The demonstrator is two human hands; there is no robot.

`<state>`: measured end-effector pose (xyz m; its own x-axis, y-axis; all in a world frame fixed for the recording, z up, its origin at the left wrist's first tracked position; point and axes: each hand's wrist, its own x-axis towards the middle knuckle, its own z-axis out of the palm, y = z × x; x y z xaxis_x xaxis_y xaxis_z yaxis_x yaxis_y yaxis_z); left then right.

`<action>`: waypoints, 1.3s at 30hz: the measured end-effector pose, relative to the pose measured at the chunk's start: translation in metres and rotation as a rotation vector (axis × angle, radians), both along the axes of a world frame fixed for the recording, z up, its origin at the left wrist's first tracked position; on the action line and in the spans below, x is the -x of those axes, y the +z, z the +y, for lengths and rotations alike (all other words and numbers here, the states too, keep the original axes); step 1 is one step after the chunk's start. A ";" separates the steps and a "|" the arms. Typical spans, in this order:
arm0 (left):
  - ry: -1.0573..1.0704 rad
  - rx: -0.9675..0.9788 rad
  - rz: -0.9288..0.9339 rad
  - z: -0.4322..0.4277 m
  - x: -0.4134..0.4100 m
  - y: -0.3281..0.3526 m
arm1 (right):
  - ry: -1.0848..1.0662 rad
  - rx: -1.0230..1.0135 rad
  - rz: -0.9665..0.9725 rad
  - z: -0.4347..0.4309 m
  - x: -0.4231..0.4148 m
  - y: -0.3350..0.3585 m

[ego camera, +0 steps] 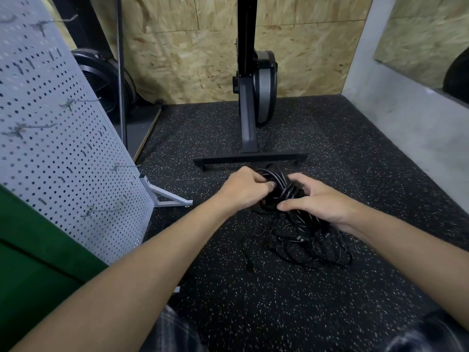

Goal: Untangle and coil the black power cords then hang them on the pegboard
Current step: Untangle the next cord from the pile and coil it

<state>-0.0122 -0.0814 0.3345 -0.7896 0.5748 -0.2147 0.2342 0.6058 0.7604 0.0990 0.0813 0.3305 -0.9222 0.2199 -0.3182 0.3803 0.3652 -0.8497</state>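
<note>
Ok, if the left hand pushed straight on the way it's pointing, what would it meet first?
The black power cords: the left hand grips that bundle, so it would only press deeper in. Just beyond is the right hand, probably next, though depth is hard to judge.

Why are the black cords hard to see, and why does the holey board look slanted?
Head view: the black cords lie on a dark speckled floor in dim light, so they blend in; head view: the wide-angle lens slants and stretches the pegboard near the edge, smearing its hooks.
</note>
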 end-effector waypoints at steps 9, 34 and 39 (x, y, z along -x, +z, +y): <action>-0.059 0.069 -0.022 0.000 -0.002 -0.001 | 0.031 0.217 -0.129 0.003 -0.003 -0.010; -0.117 0.118 0.126 -0.005 -0.006 -0.002 | -0.029 0.217 0.168 -0.002 0.006 -0.013; -0.019 0.138 0.143 0.001 -0.004 0.002 | 0.017 0.039 0.273 -0.005 0.007 -0.016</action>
